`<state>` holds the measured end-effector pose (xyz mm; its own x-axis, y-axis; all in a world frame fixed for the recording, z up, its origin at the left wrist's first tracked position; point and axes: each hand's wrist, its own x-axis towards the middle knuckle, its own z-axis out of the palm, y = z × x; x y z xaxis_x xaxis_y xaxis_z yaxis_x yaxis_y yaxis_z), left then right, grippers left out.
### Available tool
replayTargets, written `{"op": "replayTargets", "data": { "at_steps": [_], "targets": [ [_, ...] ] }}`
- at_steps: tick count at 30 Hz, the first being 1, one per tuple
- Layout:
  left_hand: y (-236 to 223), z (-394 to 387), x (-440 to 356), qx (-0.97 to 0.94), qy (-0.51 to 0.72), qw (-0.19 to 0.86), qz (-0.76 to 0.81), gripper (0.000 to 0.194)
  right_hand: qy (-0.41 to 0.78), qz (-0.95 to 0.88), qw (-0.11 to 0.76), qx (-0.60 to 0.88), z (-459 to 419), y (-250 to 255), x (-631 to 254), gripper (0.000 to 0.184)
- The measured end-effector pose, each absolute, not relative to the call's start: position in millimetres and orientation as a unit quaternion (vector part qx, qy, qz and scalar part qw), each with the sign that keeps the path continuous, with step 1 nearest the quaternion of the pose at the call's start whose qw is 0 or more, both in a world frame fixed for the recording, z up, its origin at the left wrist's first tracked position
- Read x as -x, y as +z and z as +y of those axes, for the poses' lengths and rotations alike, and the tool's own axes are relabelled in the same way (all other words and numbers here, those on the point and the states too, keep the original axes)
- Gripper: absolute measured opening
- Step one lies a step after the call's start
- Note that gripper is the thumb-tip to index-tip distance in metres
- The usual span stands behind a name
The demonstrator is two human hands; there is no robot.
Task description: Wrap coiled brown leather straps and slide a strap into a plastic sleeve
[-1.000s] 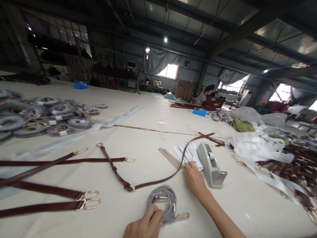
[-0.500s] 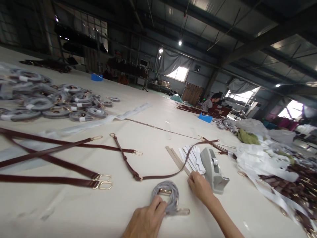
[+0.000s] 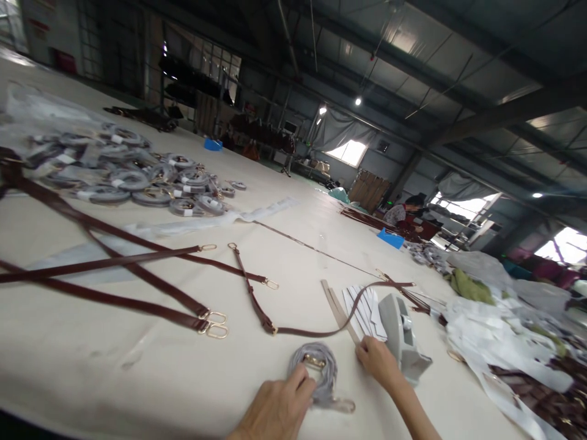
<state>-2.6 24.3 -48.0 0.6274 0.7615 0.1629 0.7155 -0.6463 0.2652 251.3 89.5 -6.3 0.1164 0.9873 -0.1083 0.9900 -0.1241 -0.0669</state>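
Observation:
My left hand (image 3: 277, 408) rests on a coiled strap wrapped in grey film (image 3: 314, 373), fingers closed over its near edge. My right hand (image 3: 376, 359) reaches past it to a fan of white paper strips (image 3: 364, 308), fingertips pinched at their near ends. A grey tape dispenser (image 3: 403, 336) stands just right of that hand. A thin brown strap (image 3: 321, 330) with a gold buckle curves across the table in front of the strips.
Several long brown straps with gold rings (image 3: 137, 287) lie across the left of the cream table (image 3: 114, 366). Many wrapped coils (image 3: 137, 177) are heaped at far left. White wrapping and more straps (image 3: 504, 342) pile up at right. A person (image 3: 403, 214) works far back.
The view has swung left and tilted, bringing more of the coil heap and long straps into sight. Both hands stay in about the same places on the wrapped coil and paper strips.

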Motion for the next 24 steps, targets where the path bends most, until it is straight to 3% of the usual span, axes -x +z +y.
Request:
{"op": "replayTargets", "data": {
  "at_steps": [7, 14, 17, 24],
  "targets": [
    [-45.3, 24.3, 2.5, -0.903, 0.116, 0.083, 0.405, 0.027, -0.142, 0.642, 0.045, -0.753, 40.2, 12.1, -279.2, 0.016],
    [-52.7, 24.4, 5.1, -0.899, 0.145, 0.043, 0.410, 0.028, -0.102, 0.657, -0.062, -0.744, 77.2, 15.5, -253.0, 0.021],
    [-55.6, 24.9, 6.3, -0.900, 0.147, 0.037, 0.408, 0.029, -0.116, 0.650, -0.092, -0.745, 97.2, 6.9, -238.6, 0.033],
    [-65.4, 27.0, 8.5, -0.899, 0.167, 0.000, 0.405, 0.032, -0.177, 0.597, -0.139, -0.770, 98.4, 5.1, -245.2, 0.035]
  ]
}}
